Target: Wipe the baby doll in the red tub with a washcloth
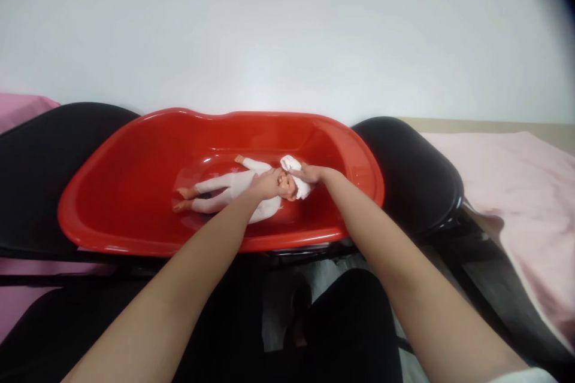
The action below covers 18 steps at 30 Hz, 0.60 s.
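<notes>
A baby doll [238, 182] in white clothing lies on its back in a red baby bathtub [130, 191]. Its feet point left and its head is at the right. My left hand [268, 184] grips the doll at its upper chest, close under the chin, with the fingertips partly hidden. At the crown of the doll's head, my right hand [309, 173] is closed on a crumpled white cloth [291, 163], which covers the top of the head.
The tub rests across black chairs, with a black seat [406, 173] at its right and another black seat [49, 173] at its left. A pale pink cloth [516, 185] spreads at the right. Behind stands a white wall [269, 30].
</notes>
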Available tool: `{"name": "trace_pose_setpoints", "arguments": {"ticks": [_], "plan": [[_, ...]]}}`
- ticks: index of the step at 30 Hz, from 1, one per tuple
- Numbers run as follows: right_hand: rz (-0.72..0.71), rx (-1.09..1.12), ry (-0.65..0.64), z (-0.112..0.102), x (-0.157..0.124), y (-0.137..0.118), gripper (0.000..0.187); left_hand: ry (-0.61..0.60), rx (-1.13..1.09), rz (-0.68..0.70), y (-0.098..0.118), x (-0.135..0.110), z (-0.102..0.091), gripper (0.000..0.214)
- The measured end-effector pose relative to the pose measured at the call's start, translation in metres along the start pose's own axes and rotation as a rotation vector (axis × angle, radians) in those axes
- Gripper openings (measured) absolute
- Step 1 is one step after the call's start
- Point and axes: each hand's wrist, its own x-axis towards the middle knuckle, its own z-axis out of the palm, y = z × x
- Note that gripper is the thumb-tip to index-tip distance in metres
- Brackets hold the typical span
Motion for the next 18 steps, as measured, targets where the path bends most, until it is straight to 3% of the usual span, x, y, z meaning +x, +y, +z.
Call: {"name": "trace_pose_setpoints", "arguments": {"ticks": [7,13,18], "plan": [[0.046,0.132,-0.029,0.001,-0.001,-0.002,0.068,-0.016,0.002,0.012,0.001,0.001,-0.001,0.065],[0.301,0.366,-0.193,-0.001,-0.009,-0.004,0.094,-0.034,0.039,-0.016,0.007,-0.003,-0.005,0.054],[0.29,0.42,-0.203,0.001,-0.009,-0.001,0.088,-0.011,0.0,0.008,0.004,-0.003,-0.004,0.055]]}}
